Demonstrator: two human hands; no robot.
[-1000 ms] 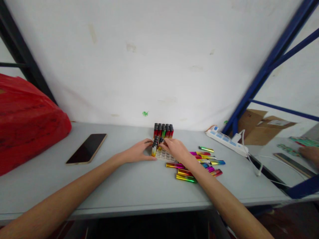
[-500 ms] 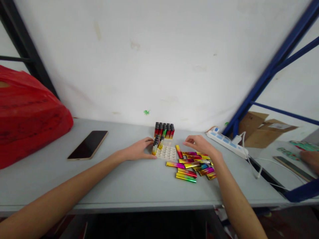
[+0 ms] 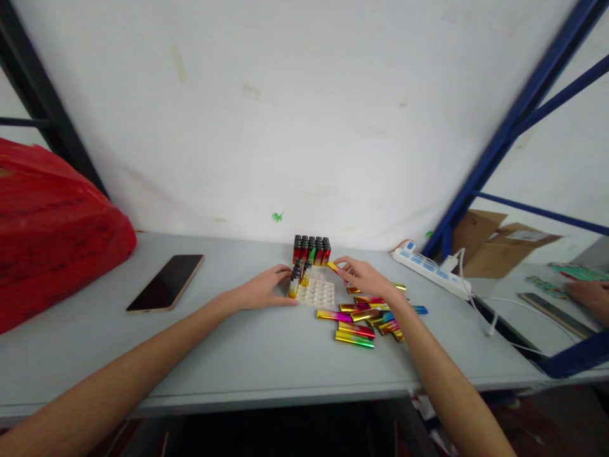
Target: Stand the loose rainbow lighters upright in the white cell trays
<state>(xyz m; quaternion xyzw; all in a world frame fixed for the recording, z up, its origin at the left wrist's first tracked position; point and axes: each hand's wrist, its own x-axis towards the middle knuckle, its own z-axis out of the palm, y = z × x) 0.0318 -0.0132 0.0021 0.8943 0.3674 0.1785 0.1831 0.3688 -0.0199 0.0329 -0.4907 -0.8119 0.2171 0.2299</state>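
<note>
A white tray [image 3: 320, 294] with round holes lies on the grey table [image 3: 238, 343]. A few lighters [image 3: 299, 277] stand upright at its left end. My left hand [image 3: 264, 289] rests against the tray's left side, fingers curled on the standing lighters. My right hand [image 3: 362, 276] hovers just right of the tray and pinches a yellow and red lighter [image 3: 333, 267] by its end. A pile of shiny multicoloured lighters [image 3: 368, 314] lies to the right of the tray. A full block of upright lighters [image 3: 311, 249] stands behind the tray near the wall.
A phone [image 3: 165, 283] lies face up at the left, beside a big red plastic bag [image 3: 52, 235]. A white power strip [image 3: 431, 268] with cables lies at the right by blue shelf posts [image 3: 499, 146]. Another person's hand [image 3: 590, 296] is at the far right.
My right hand left the tray, reached to the pile at the right, picked up a lighter and came back toward the tray. My left hand stayed put.
</note>
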